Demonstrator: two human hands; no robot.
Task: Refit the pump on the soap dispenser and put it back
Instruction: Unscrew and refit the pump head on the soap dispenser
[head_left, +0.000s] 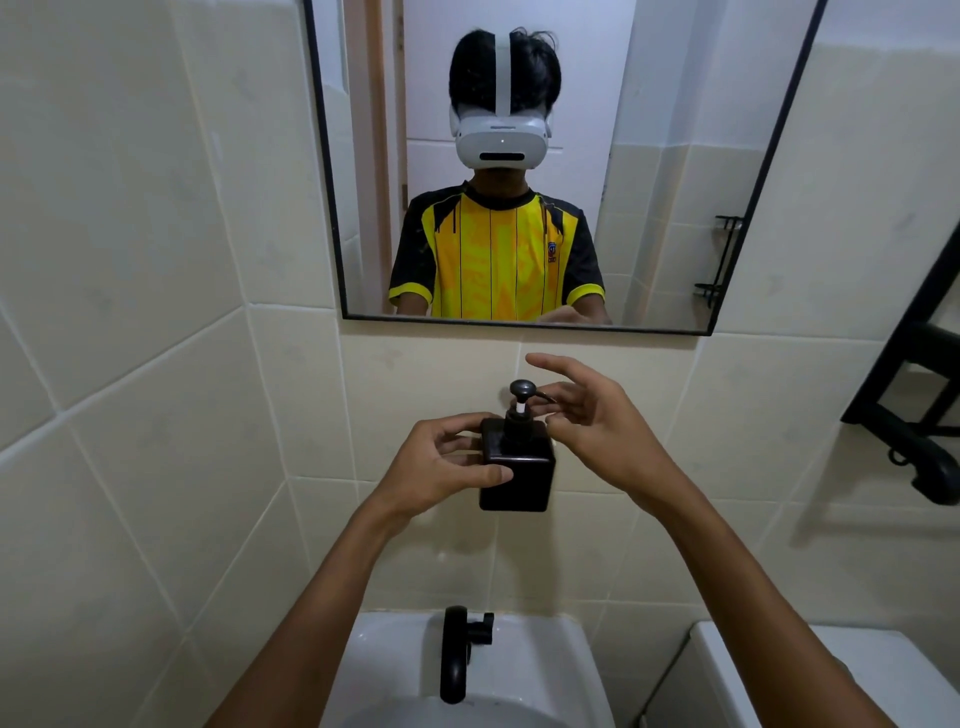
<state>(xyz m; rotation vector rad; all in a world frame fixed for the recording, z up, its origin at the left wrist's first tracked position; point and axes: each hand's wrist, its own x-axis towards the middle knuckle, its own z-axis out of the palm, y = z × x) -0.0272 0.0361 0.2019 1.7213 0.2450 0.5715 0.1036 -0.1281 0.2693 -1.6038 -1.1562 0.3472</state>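
Observation:
A square black soap dispenser bottle is held up in front of the tiled wall, above the sink. My left hand grips its left side, thumb across the front. The black pump sits upright in the bottle's neck, with a white band of its stem showing. My right hand is just right of the pump with fingers spread; its fingertips are at the pump's nozzle and collar, and I cannot tell if they touch.
A white sink with a black tap lies below. A black-framed mirror hangs above and reflects a person. A black wall rack juts out at right. A white toilet tank is at lower right.

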